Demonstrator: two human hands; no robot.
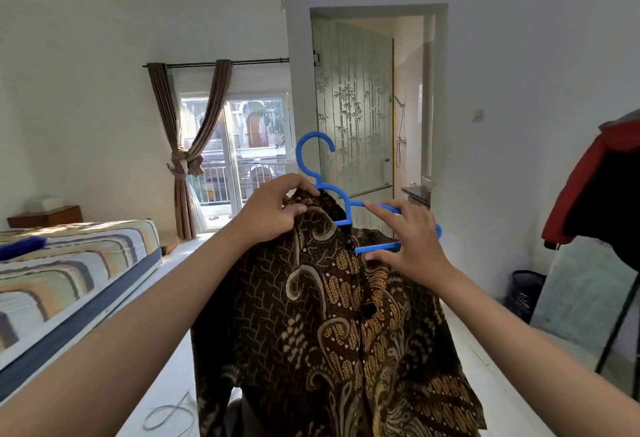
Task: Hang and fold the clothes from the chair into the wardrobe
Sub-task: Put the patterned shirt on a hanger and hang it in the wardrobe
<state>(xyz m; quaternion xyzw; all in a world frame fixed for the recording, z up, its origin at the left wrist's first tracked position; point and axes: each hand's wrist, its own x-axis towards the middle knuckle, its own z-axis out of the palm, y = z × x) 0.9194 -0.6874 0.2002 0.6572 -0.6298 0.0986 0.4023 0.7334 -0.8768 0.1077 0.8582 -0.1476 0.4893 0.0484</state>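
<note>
The left hand (273, 208) pinches the batik shirt (332, 326) collar; the right hand (407, 239) holds the blue hanger (341, 194). Next, I think, seat the right shoulder.

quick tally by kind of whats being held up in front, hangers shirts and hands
blue hanger: 1
brown batik shirt: 1
hands: 2, left hand and right hand
total: 4
</note>
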